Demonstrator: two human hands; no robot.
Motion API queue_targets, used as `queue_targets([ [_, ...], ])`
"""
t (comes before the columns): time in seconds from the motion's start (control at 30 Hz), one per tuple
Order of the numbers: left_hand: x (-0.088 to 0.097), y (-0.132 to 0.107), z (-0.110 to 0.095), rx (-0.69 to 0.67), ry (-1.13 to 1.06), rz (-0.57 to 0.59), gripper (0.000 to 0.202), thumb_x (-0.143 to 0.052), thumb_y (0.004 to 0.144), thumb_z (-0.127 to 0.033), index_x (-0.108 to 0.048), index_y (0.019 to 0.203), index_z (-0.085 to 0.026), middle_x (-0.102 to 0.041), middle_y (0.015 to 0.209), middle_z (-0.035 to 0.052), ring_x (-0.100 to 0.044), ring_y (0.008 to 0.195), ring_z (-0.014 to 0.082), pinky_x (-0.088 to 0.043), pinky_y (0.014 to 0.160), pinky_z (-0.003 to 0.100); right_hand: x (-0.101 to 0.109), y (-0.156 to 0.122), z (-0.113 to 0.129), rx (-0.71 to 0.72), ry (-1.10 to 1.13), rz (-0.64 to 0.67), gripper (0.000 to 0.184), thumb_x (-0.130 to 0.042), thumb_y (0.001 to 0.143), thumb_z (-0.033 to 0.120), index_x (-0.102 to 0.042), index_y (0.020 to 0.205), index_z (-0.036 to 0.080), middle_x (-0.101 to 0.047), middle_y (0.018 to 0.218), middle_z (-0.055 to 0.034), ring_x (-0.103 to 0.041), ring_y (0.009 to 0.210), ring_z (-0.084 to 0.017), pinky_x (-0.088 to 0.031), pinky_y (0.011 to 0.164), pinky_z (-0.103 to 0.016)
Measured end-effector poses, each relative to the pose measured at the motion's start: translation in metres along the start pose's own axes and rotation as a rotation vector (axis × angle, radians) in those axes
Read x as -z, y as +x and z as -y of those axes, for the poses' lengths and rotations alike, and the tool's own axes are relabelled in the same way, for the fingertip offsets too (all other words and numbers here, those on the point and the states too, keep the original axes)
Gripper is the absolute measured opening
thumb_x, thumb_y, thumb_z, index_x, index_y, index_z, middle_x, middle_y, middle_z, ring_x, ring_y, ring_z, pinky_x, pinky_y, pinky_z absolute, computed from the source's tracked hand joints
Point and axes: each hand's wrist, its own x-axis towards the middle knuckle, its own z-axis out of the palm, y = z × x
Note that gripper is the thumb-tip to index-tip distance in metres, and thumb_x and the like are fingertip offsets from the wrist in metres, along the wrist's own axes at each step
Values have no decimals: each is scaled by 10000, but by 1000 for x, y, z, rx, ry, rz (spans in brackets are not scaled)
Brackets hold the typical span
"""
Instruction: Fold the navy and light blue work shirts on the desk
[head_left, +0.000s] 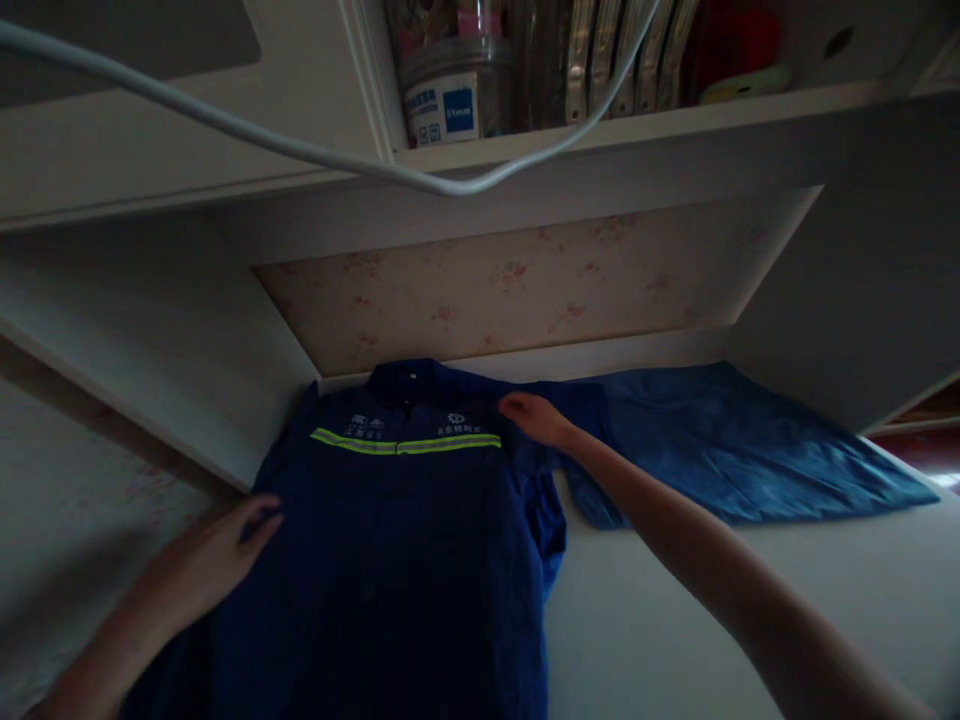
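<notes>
A dark blue work jacket (405, 540) lies spread out, front side up, with its collar towards the wall. Across its chest run a yellow-green and grey reflective stripe and white printing. My right hand (534, 418) reaches over to the jacket's shoulder on the right, its fingers closed on the cloth there. At the left edge of the jacket, beside the sleeve, is my left hand (225, 550); thumb and fingers are apart, and I see nothing between them. A lighter blue folded garment (720, 450), perhaps trousers, lies to the right, partly behind my right forearm.
The clothes rest on a white surface (660, 620) inside a recess with side panels and a flowered back wall (480, 290). Overhead, a shelf (525, 140) holds a clear tub (457, 100) and metal pieces (622, 70). A white cable (450, 185) hangs across the front.
</notes>
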Motion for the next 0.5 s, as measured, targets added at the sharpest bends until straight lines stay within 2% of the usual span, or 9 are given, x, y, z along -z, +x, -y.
queue_targets([
  [0.03, -8, 25, -25, -138, 90, 61, 377, -515, 834, -542, -704, 1010, -266, -738, 1025, 55, -692, 952, 276, -500, 938, 405, -8, 26, 1, -13, -89, -32, 326, -424, 989, 280, -672, 1168, 167, -708, 1187, -109, -645, 1096, -221, -465, 954, -327],
  [0.1, -26, 77, -71, -323, 281, 41, 425, -366, 939, -448, -669, 1134, -224, -683, 1210, 80, -647, 1086, 246, -454, 1009, 371, -25, 66, 1, -33, -184, -18, 345, -442, 980, 272, -639, 1239, 156, -658, 1291, -135, -603, 1190, -243, -429, 1009, -348],
  [0.17, -43, 127, -103, -411, 412, 15, 438, -314, 958, -325, -637, 1218, -183, -632, 1312, 110, -582, 1204, 246, -394, 1076, 369, -42, 89, -2, -65, -235, 31, 371, -507, 950, 313, -633, 1255, 143, -652, 1295, -169, -604, 1196, -295, -427, 1013, -422],
  [0.2, -51, 149, -111, -423, 448, 6, 441, -322, 948, -277, -619, 1255, -167, -605, 1357, 126, -544, 1258, 254, -369, 1097, 379, -50, 96, -4, -82, -264, 60, 386, -541, 930, 339, -643, 1244, 137, -666, 1266, -184, -619, 1170, -324, -435, 995, -462],
  [0.27, -64, 185, -115, -416, 476, 15, 444, -403, 908, -234, -594, 1301, -159, -563, 1419, 148, -490, 1325, 278, -357, 1102, 410, -60, 103, -11, -93, -303, 127, 370, -601, 888, 372, -698, 1155, 135, -712, 1160, -191, -662, 1083, -354, -466, 933, -488],
  [0.33, -74, 208, -109, -395, 507, 59, 429, -534, 836, -239, -635, 1249, -182, -622, 1349, 157, -552, 1259, 307, -411, 1039, 442, -60, 107, -19, -57, -314, 196, 277, -667, 834, 366, -758, 998, 162, -754, 1030, -148, -697, 988, -328, -498, 868, -419],
  [0.4, -77, 217, -100, -378, 537, 110, 335, -620, 765, -233, -711, 1086, -206, -725, 1146, 137, -649, 1100, 315, -458, 957, 444, -49, 110, -27, 1, -307, 229, 188, -693, 811, 341, -776, 902, 199, -769, 957, -91, -705, 949, -284, -501, 835, -342],
  [0.43, -75, 218, -96, -374, 549, 119, 287, -630, 747, -216, -728, 1017, -208, -746, 1063, 124, -671, 1040, 309, -466, 936, 435, -41, 113, -29, 28, -302, 224, 184, -674, 831, 339, -776, 921, 215, -769, 979, -69, -698, 972, -268, -492, 847, -320],
  [0.5, -67, 213, -94, -376, 566, 69, 315, -572, 777, -173, -716, 1054, -201, -730, 1094, 123, -660, 1061, 306, -449, 954, 428, -20, 119, -31, 75, -279, 134, 254, -580, 912, 353, -755, 1053, 235, -749, 1104, -52, -667, 1062, -250, -466, 901, -307],
])
